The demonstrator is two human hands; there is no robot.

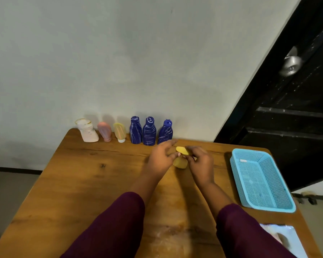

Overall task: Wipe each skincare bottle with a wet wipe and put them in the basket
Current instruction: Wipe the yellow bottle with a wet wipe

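Right hand [201, 161] pinches the yellow bottle [180, 163] left of the basket [249, 150], left hand [162, 157] straight-fingered against it; likely light, slick plastic, best held round its body.

Seven skincare containers stood or lay on one wooden table [82, 183]. Three were dark blue bottles with white scribbled lines [135, 130] [149, 132] [165, 133]. One was a white bottle [87, 131] with a gold-rimmed cap. Two were tubes standing on their caps: one pink tube [104, 131] and one yellow-green tube [119, 131]. The seventh was a single yellow bottle [180, 162], apart from the row of six. There was one light blue mesh basket [267, 207] and one pack of wet wipes [287, 237]. Two hands were in view, a left hand [160, 157] and a right hand [201, 161], each with a maroon sleeve. One dark door [287, 127] carried one metal knob [290, 65].
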